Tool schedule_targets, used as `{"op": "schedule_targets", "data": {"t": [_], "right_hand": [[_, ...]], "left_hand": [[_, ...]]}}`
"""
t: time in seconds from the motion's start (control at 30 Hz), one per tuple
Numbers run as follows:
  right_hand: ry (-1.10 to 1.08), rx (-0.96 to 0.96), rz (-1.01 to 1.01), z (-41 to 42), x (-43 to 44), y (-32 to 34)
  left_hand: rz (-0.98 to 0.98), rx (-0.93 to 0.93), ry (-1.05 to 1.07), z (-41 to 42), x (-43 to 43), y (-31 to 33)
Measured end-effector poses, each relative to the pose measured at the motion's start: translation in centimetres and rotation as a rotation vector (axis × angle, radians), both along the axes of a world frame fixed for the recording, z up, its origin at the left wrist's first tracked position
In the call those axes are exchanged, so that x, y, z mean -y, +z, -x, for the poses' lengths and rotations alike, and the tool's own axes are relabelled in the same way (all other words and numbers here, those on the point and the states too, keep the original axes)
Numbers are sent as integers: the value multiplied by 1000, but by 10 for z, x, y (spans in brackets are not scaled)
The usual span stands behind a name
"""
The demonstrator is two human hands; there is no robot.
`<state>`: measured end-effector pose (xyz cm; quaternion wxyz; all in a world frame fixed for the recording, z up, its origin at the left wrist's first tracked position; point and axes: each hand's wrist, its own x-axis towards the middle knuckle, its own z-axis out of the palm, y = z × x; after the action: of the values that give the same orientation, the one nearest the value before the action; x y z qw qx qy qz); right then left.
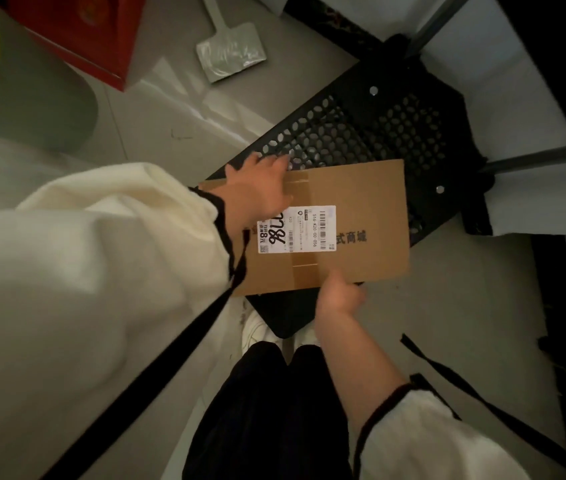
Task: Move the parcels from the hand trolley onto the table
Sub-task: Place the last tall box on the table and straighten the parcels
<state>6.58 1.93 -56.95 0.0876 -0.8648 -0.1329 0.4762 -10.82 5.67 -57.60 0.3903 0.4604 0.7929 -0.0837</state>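
A flat brown cardboard parcel [364, 206] with a white shipping label lies across the black perforated deck of the hand trolley [371, 129]. My left hand [260, 188] lies over the parcel's far left corner, fingers curled over the far edge. My right hand [338, 294] grips the parcel's near edge from below, thumb on top. Both hands hold the parcel. The trolley's grey handle bars [531, 161] run off to the right. The table is not in view.
A red box [80, 32] stands at the top left on the grey floor. A flat grey plastic mailer bag [229, 51] lies on the floor behind the trolley. My white shoes [257, 327] and dark trousers are below the parcel. Black straps [482, 400] lie at the right.
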Motion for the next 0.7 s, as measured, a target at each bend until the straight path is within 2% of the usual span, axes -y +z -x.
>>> {"op": "schedule_targets", "data": {"t": [0.1,0.2,0.47,0.57,0.7], "right_hand": [[-222,-280,213,13,9,0],[-298,-491,256,10,1,2],[26,-482,131,-23,-20,42],[108,-486,35,-20,-40,78],[211,-496,-168,-11,-83,149]], "left_hand": [[98,61,-38,-2,-16,-11],[85,102,8,2,-15,-15],[-80,277,342,9,-9,28],[-216,302,419,17,-18,73],[-337,238,471,29,-28,157]]}}
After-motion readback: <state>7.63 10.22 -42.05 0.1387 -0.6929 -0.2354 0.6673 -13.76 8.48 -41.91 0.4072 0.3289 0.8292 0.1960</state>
